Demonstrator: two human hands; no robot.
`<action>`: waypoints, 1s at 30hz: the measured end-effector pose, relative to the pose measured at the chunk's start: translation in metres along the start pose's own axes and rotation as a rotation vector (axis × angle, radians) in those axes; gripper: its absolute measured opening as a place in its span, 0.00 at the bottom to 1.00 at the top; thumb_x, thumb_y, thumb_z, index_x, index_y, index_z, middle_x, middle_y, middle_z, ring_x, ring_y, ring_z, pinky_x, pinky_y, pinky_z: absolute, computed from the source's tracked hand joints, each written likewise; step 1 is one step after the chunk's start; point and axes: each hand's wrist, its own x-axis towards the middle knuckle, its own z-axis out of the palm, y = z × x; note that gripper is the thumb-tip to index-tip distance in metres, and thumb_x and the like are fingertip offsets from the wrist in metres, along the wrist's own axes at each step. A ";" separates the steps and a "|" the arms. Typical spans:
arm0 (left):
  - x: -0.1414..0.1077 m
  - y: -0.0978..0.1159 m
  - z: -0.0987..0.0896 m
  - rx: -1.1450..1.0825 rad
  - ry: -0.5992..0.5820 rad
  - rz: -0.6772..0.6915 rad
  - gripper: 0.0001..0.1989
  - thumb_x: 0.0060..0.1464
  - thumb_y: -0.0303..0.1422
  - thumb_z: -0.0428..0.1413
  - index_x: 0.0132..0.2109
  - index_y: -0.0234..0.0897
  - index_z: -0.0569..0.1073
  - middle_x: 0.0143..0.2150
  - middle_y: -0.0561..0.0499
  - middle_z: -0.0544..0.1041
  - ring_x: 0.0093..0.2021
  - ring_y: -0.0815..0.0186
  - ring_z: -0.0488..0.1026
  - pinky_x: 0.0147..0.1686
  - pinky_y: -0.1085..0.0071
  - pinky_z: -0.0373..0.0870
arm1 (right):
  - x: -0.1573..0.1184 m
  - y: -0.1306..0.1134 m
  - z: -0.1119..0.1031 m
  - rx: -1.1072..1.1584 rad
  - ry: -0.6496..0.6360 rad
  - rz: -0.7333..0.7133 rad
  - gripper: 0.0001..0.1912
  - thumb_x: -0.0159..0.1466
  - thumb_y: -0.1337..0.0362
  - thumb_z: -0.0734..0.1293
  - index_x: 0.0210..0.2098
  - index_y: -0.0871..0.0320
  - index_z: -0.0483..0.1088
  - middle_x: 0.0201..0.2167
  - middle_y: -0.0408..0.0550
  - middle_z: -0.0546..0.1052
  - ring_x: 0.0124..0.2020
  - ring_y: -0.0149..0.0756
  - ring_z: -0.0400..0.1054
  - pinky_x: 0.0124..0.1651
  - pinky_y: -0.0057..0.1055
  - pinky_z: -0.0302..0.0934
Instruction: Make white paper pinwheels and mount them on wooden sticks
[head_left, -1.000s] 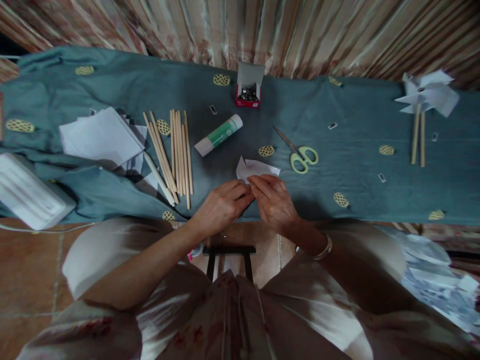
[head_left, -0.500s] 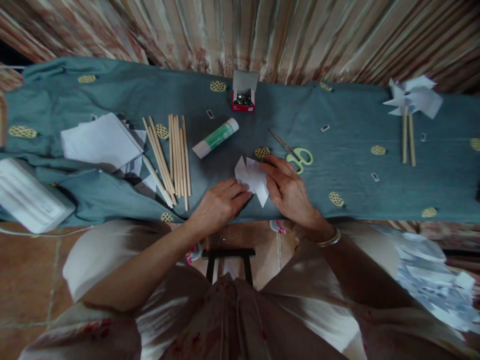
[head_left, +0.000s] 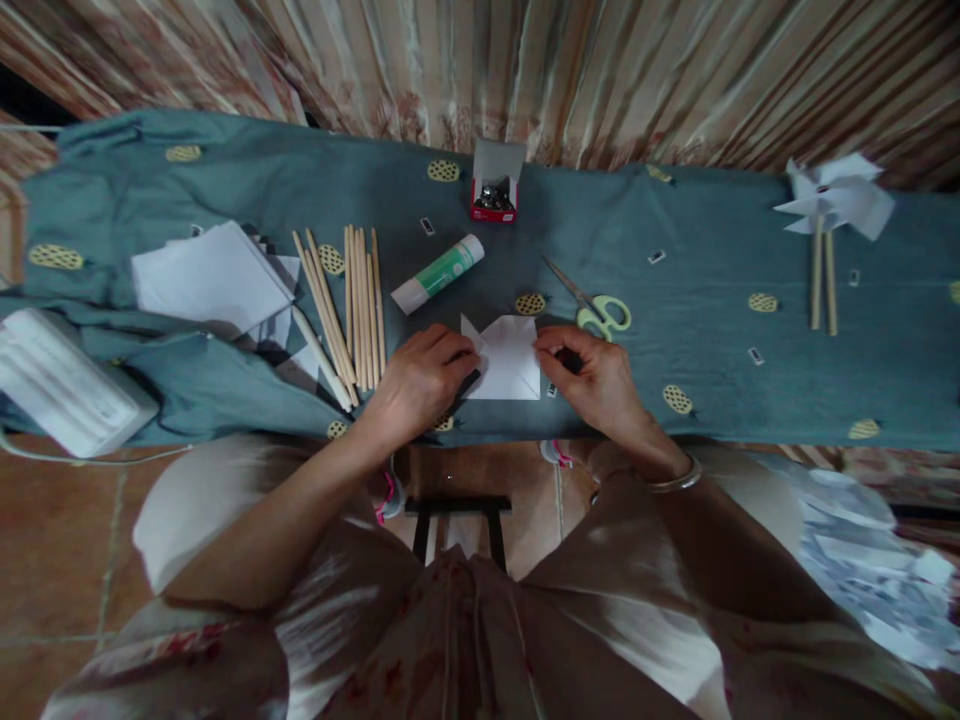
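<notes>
A white sheet of paper (head_left: 511, 362), cut and partly folded, lies in front of me with a pointed flap standing at its upper left. My left hand (head_left: 426, 378) is closed at the paper's left side, thumb and fingers together on it. On the opposite edge, my right hand (head_left: 592, 382) pinches the paper between thumb and fingertips. Just beyond the right hand lie green-handled scissors (head_left: 601, 314), their blades pointing away to the left. A glue stick (head_left: 439, 274) with a green label rests above my left hand.
Wooden sticks (head_left: 363, 310) lie left of my hands, beside stacked white paper (head_left: 206, 278) and a white box-shaped device (head_left: 75, 385). An open red box (head_left: 495, 200) of small metal pieces stands at the back. Paper pinwheels (head_left: 834, 200) on sticks lie far right on the green cloth (head_left: 712, 260).
The paper's right part has opened out flat, with fewer points showing. My right hand has shifted from over the paper to its right edge; my left hand has moved slightly up and left.
</notes>
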 end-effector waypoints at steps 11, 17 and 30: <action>-0.002 0.027 -0.003 -0.100 -0.105 0.069 0.10 0.65 0.36 0.55 0.46 0.33 0.76 0.45 0.44 0.80 0.44 0.60 0.74 0.42 0.64 0.72 | -0.005 -0.008 -0.004 -0.036 -0.026 0.025 0.07 0.64 0.65 0.66 0.35 0.56 0.77 0.30 0.43 0.80 0.27 0.33 0.71 0.36 0.32 0.67; -0.001 0.030 0.000 -0.036 -0.060 0.112 0.07 0.66 0.32 0.54 0.43 0.34 0.76 0.42 0.47 0.81 0.39 0.63 0.75 0.37 0.67 0.70 | -0.010 -0.008 -0.007 -0.196 -0.051 -0.055 0.09 0.66 0.64 0.65 0.38 0.56 0.78 0.31 0.46 0.80 0.32 0.38 0.73 0.39 0.35 0.68; -0.003 0.031 -0.002 -0.007 -0.020 0.135 0.09 0.65 0.28 0.52 0.38 0.33 0.76 0.34 0.48 0.78 0.34 0.65 0.73 0.34 0.69 0.70 | -0.012 -0.008 -0.014 -0.099 -0.177 -0.262 0.17 0.60 0.76 0.61 0.41 0.54 0.76 0.40 0.46 0.82 0.43 0.40 0.74 0.49 0.40 0.70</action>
